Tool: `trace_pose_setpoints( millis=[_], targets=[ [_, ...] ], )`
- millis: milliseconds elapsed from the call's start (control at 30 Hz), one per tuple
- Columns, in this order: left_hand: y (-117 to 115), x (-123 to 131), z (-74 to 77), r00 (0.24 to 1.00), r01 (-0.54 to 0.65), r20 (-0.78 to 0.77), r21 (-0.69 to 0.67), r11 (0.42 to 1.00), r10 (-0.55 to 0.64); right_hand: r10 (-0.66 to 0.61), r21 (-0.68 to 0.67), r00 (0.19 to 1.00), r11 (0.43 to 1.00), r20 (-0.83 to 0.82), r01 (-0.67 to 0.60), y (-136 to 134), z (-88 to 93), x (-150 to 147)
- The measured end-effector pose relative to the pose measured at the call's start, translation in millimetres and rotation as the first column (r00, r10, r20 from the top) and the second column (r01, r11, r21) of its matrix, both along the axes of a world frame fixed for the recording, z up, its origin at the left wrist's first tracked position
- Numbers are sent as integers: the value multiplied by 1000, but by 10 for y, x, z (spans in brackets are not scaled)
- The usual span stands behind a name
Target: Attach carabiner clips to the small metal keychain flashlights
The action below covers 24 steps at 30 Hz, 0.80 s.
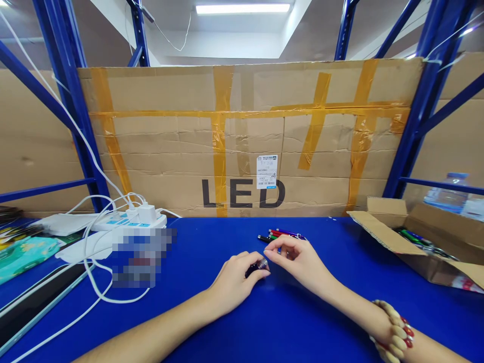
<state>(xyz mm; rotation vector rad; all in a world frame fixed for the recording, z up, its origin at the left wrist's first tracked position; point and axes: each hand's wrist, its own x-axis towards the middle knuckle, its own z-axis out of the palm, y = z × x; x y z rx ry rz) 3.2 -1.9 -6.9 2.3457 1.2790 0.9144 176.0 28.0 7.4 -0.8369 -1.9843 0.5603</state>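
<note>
My left hand [238, 280] is curled around a small dark pen-like object with a silver tip [257, 266], held just above the blue table [264, 322]. Close to its right, my right hand [298, 259] has its fingers bent in a pinch next to that silver tip; whether anything is between them does not show. Just behind my right hand lies a small pile of coloured pens [282, 235] on the table. A beaded bracelet [395, 330] sits on my right wrist.
An open cardboard box [412, 242] with more pens stands at the right, a water bottle [446, 194] behind it. A white power strip [128, 219] with chargers and cables lies at the left. A taped cardboard wall marked LED [245, 141] closes the back, between blue rack posts.
</note>
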Motion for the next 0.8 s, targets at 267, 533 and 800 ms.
trace_pose_setpoints(
  millis=[267, 533, 800],
  targets=[
    [5, -9, -19, 999, -13, 33, 9, 1000, 12, -1, 358, 947, 926, 321, -121, -45, 2, 76],
    [-17, -5, 9, 995, -40, 92, -63, 997, 46, -324, 297, 812, 935, 485, 195, 27, 298, 271],
    [-29, 3, 45, 996, -38, 79, -61, 997, 42, -256, 118, 651, 962, 714, 248, 159, 179, 409]
  ],
)
